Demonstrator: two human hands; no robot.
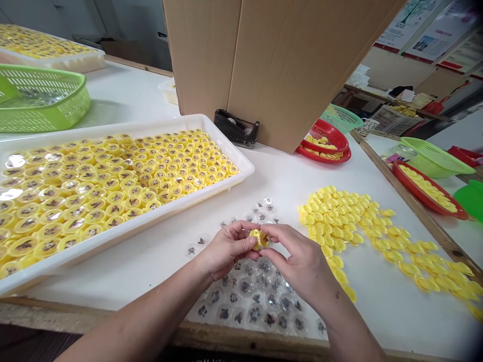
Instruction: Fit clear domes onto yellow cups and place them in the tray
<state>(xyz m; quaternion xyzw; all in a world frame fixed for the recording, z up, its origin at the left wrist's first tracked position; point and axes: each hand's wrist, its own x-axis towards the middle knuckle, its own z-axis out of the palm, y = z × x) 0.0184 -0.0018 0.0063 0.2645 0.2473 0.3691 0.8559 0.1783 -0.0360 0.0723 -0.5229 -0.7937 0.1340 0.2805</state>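
Observation:
Near the middle of the view, my left hand [225, 250] and my right hand [298, 256] meet around one small round yellow piece [259, 240]. Fingers and thumb of each hand pinch it from opposite sides, and a dark picture shows in its cup. Beneath and around the hands lie clear round discs [254, 312] with small printed figures, spread on the white table [151, 259]. To the right of my right hand is a spread of yellow pieces [332, 213]. A white tray [247, 168] at the left holds rows of yellow cups with printed pictures.
Behind the hands stands a large cardboard sheet [264, 65], with a black tape dispenser [237, 128] at its foot. Green baskets [71, 108] are at the far left and right. Red plates [332, 156] hold yellow pieces. A wooden strip [407, 198] crosses the table's right side.

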